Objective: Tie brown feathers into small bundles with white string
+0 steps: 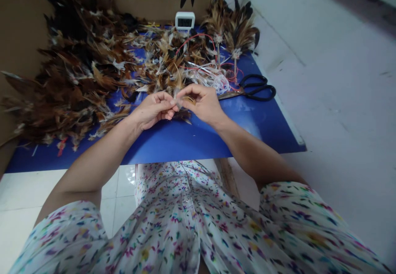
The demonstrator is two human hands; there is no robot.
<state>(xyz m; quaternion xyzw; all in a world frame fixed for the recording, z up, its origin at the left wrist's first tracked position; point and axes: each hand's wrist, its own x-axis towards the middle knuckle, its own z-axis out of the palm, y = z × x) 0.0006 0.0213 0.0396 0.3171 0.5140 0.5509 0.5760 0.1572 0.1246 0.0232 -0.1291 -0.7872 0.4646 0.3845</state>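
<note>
My left hand (pixel 157 108) and my right hand (pixel 199 101) meet over the front middle of the blue table. Between their pinched fingertips is a small brown feather (pixel 178 89) with pale fluff at its base. Both hands are closed on it, thumbs against forefingers; the exact grip is partly hidden by the fingers. Just beyond the hands lie many loose brown and cream feathers (pixel 161 66). To the right of my right hand, black-handled scissors (pixel 256 87) rest on the table, their blades partly behind the wrist. A tangle of white strips (pixel 213 78) lies behind that hand.
A big heap of brown feathers (pixel 74 76) covers the table's left side. Two feather bundles on sticks (pixel 236 31) lie at the back right, near red string (pixel 213 39). A white digital timer (pixel 185 20) stands before a cardboard box (pixel 142 6). The blue table (pixel 198 142) ends close to my body.
</note>
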